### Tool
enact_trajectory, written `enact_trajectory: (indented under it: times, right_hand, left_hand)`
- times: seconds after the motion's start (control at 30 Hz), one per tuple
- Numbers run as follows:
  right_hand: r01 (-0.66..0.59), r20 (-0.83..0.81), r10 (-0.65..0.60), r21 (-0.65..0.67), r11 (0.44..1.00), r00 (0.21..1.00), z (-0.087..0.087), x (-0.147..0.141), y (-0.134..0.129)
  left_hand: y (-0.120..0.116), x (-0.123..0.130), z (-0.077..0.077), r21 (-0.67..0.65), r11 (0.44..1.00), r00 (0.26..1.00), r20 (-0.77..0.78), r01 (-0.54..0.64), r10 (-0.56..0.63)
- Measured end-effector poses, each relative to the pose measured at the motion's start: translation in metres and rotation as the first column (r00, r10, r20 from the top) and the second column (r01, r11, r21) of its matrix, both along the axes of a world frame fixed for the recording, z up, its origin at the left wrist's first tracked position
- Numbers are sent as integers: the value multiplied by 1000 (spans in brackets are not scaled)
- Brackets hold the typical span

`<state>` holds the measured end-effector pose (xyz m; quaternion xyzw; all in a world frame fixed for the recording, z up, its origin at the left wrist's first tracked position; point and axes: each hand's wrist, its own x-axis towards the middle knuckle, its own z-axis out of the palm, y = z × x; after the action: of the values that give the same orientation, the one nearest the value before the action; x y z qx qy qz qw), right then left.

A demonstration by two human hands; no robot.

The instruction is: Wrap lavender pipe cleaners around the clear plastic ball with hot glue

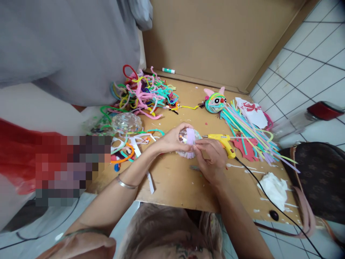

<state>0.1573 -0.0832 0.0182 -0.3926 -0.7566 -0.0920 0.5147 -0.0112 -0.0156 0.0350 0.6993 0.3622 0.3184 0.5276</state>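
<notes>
My left hand [176, 138] is curled around a clear plastic ball [183, 136] above the table. A band of lilac pipe cleaners [191, 136] runs down the front of the ball. My right hand [211, 153] is closed in a pinch at the band's right edge, its fingertips at the end of a lilac pipe cleaner. Just behind that hand lies a yellow glue gun [228, 147], its nozzle toward the ball and a clear glue stick out of its back.
A decorated ball with pink ears [215, 101] stands at the back. Straight pipe cleaners [250, 126] lie on the right, tangled ones [145, 91] at the back left near another clear ball [126, 123]. A black cord [265, 192], crumpled tissue [275, 190] and brown bag [318, 176] occupy the right.
</notes>
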Motion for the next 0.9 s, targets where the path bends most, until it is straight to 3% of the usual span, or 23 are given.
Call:
enact_trajectory:
  times: [0.47,0.9]
  right_hand:
    - [-5,16,5,-19,1000,1000,2,-2,-2]
    - [-68,-75,64,-46,997,995,3,-4,-1]
  left_hand:
    - [1,-1,0,-9,1000,999,-23,28,-28]
    - [7,-7,-5,-15,996,996,-11,83,-83]
